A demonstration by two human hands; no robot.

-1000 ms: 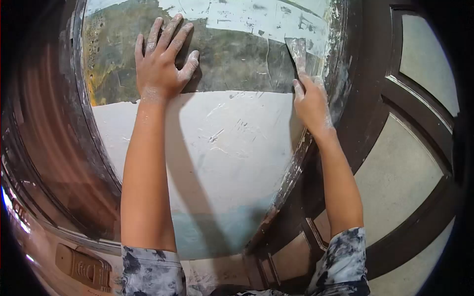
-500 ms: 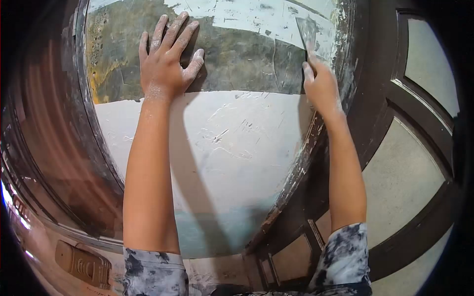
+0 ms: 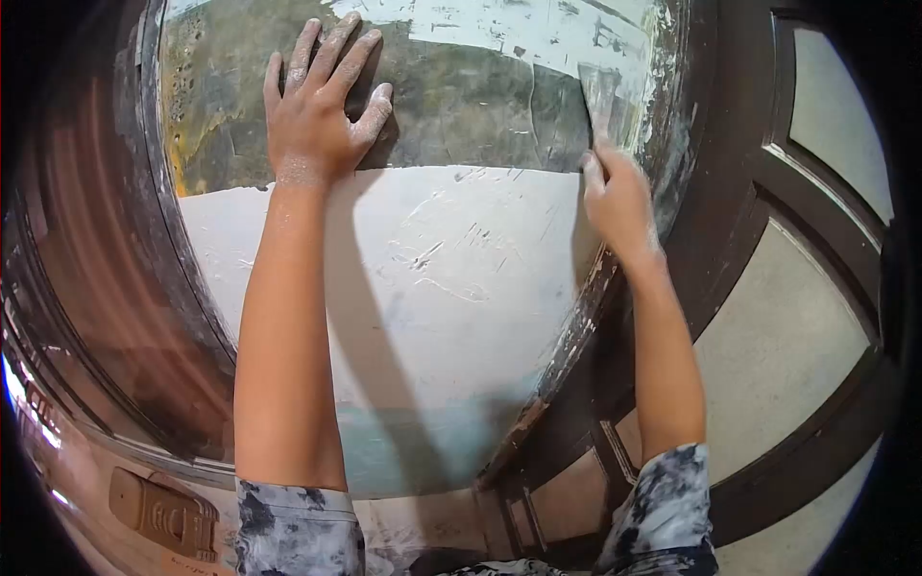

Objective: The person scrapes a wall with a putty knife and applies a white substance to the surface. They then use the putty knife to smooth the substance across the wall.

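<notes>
My left hand (image 3: 317, 110) rests flat with fingers spread on a dark, bare band (image 3: 451, 110) of the wall, with white dust over its skin. In my right hand (image 3: 617, 192) is a putty knife (image 3: 600, 94), gripped by its handle, its blade pointing up. The blade lies against the wall at the right end of the dark band, close to the white layer (image 3: 480, 27) above. Most of the handle is hidden by my fingers. Below the band, a smooth white coat (image 3: 442, 288) covers the wall, with scratches and ridges in it.
A chipped dark frame edge (image 3: 567, 360) borders the wall on the right, beside a dark panelled door (image 3: 730, 192). To the left stands a brown glossy panel (image 3: 96, 230). A brown case-like object (image 3: 163, 514) lies low at the left.
The putty knife and my right hand have moved down a little along the wall's right side. My left hand stays on the same patch; the whole view has shifted slightly.
</notes>
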